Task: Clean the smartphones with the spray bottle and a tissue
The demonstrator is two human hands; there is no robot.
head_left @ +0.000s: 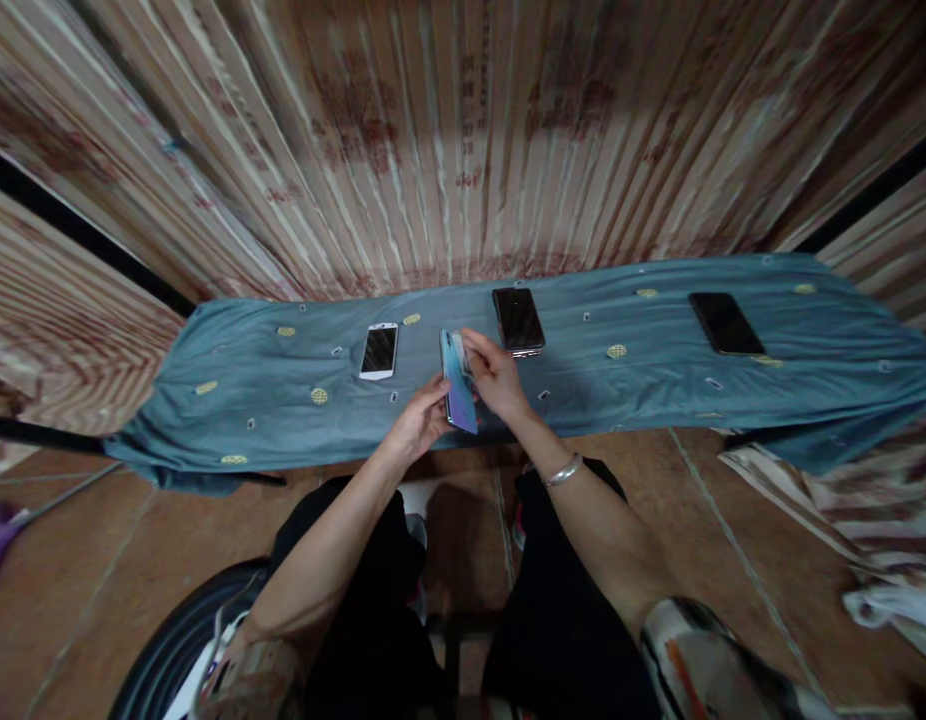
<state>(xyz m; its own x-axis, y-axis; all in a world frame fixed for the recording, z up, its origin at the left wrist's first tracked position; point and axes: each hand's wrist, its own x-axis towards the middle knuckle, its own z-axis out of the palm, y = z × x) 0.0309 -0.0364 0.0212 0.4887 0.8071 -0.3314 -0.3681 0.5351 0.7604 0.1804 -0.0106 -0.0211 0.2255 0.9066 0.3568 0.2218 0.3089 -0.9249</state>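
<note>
My left hand [422,420] grips the lower end of a phone with a pale blue-to-violet back [458,385], held tilted on edge above the front of a blue-grey cloth [268,400]. My right hand [494,375] holds the same phone from the right side near its top, fingers curled over it. A silver bracelet [564,470] sits on my right wrist. Both hands meet over the middle of the cloth.
Three other phones lie flat on the cloth: a white-framed one [379,351] to the left, a dark one [518,320] just behind my right hand, a black one [726,323] far right. Striped mats cover the wall behind. Tiled floor and my dark-trousered knees are below.
</note>
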